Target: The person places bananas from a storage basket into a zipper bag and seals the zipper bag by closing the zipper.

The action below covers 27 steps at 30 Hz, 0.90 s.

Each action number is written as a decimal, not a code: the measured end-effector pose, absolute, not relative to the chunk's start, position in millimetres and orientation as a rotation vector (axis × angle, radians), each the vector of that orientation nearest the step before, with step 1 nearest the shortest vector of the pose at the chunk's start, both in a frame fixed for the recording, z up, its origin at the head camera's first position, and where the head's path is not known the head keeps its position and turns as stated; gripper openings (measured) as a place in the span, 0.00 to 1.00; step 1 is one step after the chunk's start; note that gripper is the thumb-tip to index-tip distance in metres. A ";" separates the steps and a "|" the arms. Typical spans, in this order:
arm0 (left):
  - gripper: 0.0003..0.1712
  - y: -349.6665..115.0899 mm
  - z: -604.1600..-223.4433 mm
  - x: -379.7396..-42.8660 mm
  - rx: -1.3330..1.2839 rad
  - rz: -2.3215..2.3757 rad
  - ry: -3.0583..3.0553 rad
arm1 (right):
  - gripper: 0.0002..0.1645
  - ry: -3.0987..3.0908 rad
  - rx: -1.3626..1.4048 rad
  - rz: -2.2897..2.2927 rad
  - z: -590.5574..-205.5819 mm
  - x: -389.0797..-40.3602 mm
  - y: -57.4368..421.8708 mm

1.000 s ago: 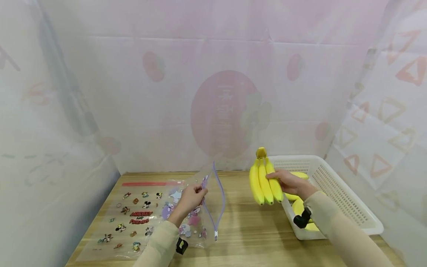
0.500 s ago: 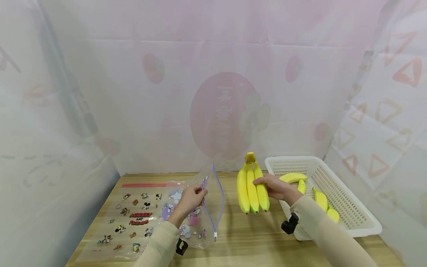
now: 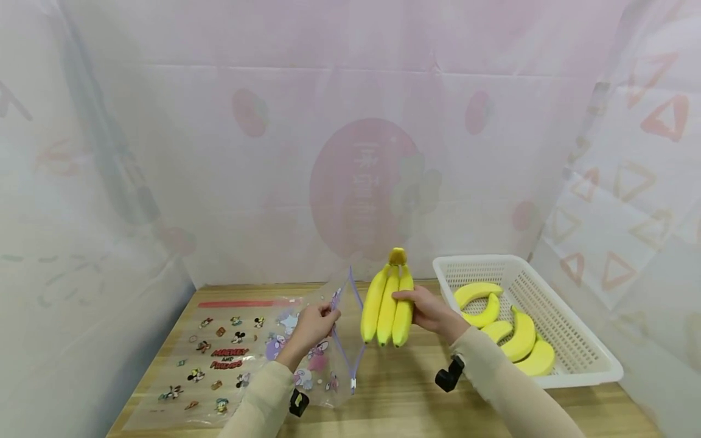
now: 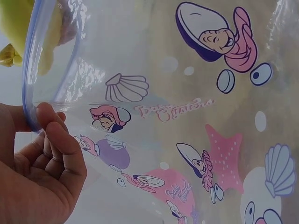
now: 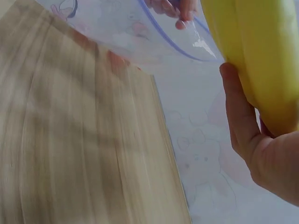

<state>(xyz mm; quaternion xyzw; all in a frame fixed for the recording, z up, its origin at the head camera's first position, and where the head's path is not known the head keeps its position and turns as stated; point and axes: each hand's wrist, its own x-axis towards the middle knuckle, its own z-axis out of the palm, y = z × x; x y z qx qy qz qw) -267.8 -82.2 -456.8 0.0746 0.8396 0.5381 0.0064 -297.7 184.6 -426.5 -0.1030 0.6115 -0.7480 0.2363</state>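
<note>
From the head view, I'm looking at a wooden worktop [image 3: 405,398] where the left hand [image 3: 311,331] pinches one side of a printed zip bag [image 3: 317,365], thumb and fingers drawn tight on the purple rim [image 3: 341,347], presumably because thin plastic would sag flat without that hold. As it is, the mouth gapes towards the worktop's right edge. The right hand [image 3: 429,309] has its grip curled round a bunch of bananas [image 3: 386,307] from the side, a digit across the front. That side hold leaves the stem up and the tips down, above the worktop, right beside the mouth; whether fruit and rim touch I can't tell. A flat bag with a red strip [image 3: 235,303] lies along the left edge, partly under the held one; a white basket [image 3: 597,382] sits at the right edge, loose bananas [image 3: 520,337] inside, near the right arm. From the left wrist view, the pinch is plain: fingertips gathered at the rim, the printed plastic spreading away, a yellow blur beyond the mouth. From the right wrist view, a finger lies along the bunch, seemingly to steady it, the purple rim near.
</note>
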 end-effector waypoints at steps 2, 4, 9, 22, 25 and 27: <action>0.13 -81.6 -456.9 -268.7 0.231 1.678 2.628 | 0.24 1.682 -0.261 -2.083 -426.9 -296.3 178.5; 0.13 -81.1 -456.6 -269.5 0.226 1.676 2.625 | 0.26 1.693 -0.240 -2.112 -427.4 -295.0 173.4; 0.14 -79.5 -454.8 -270.1 0.206 1.677 2.627 | 0.27 1.744 -0.147 -2.175 -430.9 -294.3 163.7; 0.14 -76.2 -450.2 -270.2 0.207 1.829 2.493 | 0.26 2.043 0.042 -2.218 -436.8 -288.9 147.7; 0.15 -74.6 -448.9 -270.7 0.212 1.857 2.487 | 0.27 2.082 0.062 -2.213 -437.2 -287.3 144.5; 0.15 -73.6 -448.3 -271.1 0.214 1.858 2.501 | 0.27 2.104 0.063 -2.208 -438.0 -287.0 142.8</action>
